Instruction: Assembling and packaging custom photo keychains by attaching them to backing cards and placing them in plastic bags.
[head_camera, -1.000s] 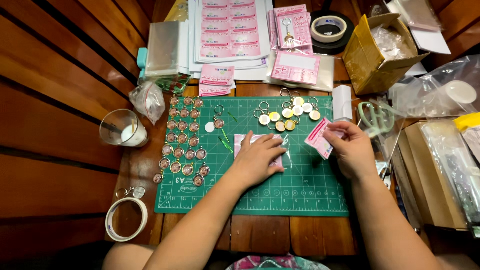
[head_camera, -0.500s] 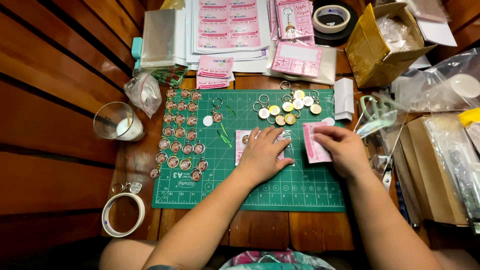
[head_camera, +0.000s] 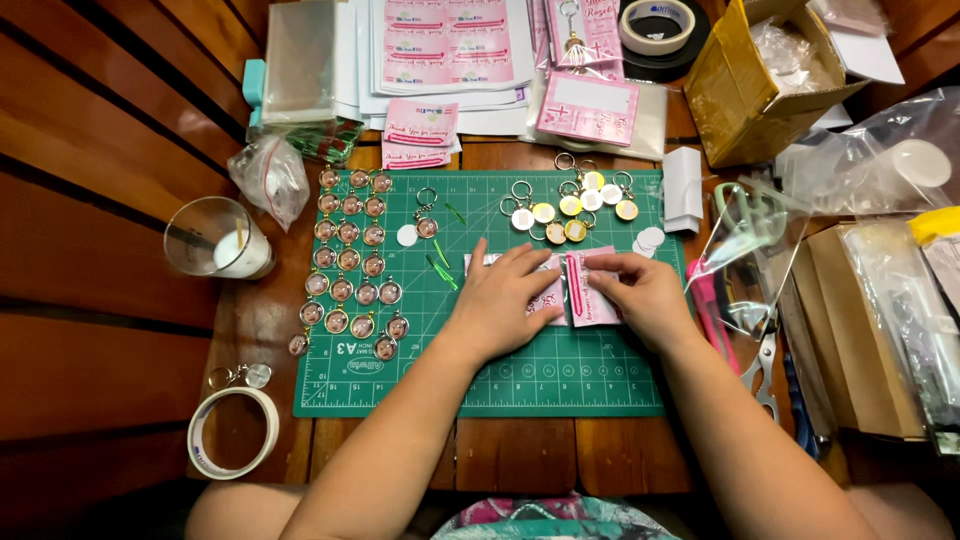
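Observation:
My left hand (head_camera: 503, 299) lies flat on a pink card (head_camera: 553, 297) in the middle of the green cutting mat (head_camera: 480, 385), fingers spread over it. My right hand (head_camera: 640, 295) pinches a second pink card (head_camera: 592, 290) and presses it down right beside the first, the two hands nearly touching. Rows of round keychain charms (head_camera: 350, 265) lie on the mat's left side. A cluster of white and yellow round charms with rings (head_camera: 570, 205) sits just beyond my fingers.
Pink printed cards and sticker sheets (head_camera: 450, 45) are stacked at the far edge, with a tape roll (head_camera: 657, 25) and a cardboard box (head_camera: 765, 75). A glass cup (head_camera: 215, 240) and another tape roll (head_camera: 233, 432) stand left. Scissors (head_camera: 762, 345) and plastic bags crowd the right.
My right hand has carried its pink card leftward and down onto the mat next to the left hand. The left hand stayed on its card. The view tilted slightly.

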